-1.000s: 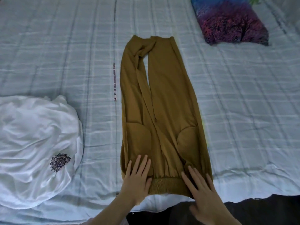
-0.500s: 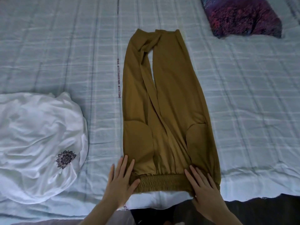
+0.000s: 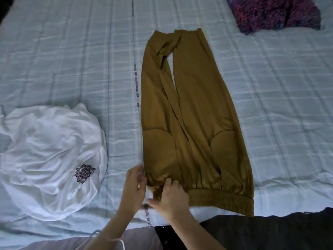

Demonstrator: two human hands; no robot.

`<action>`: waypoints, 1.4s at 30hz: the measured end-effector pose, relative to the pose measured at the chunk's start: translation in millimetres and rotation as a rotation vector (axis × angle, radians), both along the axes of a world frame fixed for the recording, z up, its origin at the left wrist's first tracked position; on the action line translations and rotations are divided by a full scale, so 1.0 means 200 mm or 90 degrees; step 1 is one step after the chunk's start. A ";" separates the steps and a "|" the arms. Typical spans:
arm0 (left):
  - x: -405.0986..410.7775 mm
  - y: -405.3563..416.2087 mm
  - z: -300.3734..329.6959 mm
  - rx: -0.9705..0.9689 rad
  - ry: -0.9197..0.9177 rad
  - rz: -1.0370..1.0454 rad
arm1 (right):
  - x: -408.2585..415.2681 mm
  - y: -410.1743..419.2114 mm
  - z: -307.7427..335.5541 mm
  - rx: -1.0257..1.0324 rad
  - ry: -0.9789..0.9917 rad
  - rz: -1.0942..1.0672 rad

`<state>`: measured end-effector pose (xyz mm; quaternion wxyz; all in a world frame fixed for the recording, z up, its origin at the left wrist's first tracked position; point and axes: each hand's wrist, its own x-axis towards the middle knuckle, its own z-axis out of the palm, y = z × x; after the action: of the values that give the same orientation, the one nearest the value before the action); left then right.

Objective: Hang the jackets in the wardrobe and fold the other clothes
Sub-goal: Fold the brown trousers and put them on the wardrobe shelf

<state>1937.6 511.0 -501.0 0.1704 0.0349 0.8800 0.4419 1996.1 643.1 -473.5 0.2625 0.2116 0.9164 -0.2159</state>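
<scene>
Mustard-brown trousers [image 3: 196, 112] lie flat on the bed, legs pointing away from me and the elastic waistband [image 3: 221, 199] at the near edge. My left hand [image 3: 134, 186] pinches the left corner of the waistband from the outside. Just to its right, my right hand [image 3: 171, 197] grips the same bunched corner. The right end of the waistband lies free.
A crumpled white garment [image 3: 50, 156] with a dark mandala print lies on the left of the pale blue checked bedsheet [image 3: 288, 105]. A purple patterned pillow [image 3: 273, 13] sits at the far right. Dark fabric [image 3: 270, 231] lies below the near bed edge.
My right hand left the right end of the waistband and crossed to the left corner. Both hands, flat before, now grip that corner, bunching it.
</scene>
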 end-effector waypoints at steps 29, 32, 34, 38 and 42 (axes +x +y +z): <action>-0.11 1.50 0.36 0.059 0.028 -0.205 | 0.60 1.16 0.18 -0.383 -0.015 -0.407; -0.09 1.66 0.27 -0.001 0.009 -0.358 | 0.66 1.23 0.09 -0.269 0.024 -0.378; -0.08 1.72 0.20 -0.062 -0.006 -0.459 | 0.70 1.25 0.04 -0.180 0.082 -0.345; -0.04 1.65 0.09 -0.195 0.208 -0.575 | 0.69 1.23 0.02 -0.003 0.161 -0.324; -0.05 1.51 0.03 -0.194 0.347 -0.525 | 0.63 1.20 0.04 -0.067 0.236 -0.222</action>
<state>1927.2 813.6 -495.6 0.0984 0.4673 0.8601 0.1794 2121.7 882.8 -465.7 0.0595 0.3094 0.8859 -0.3405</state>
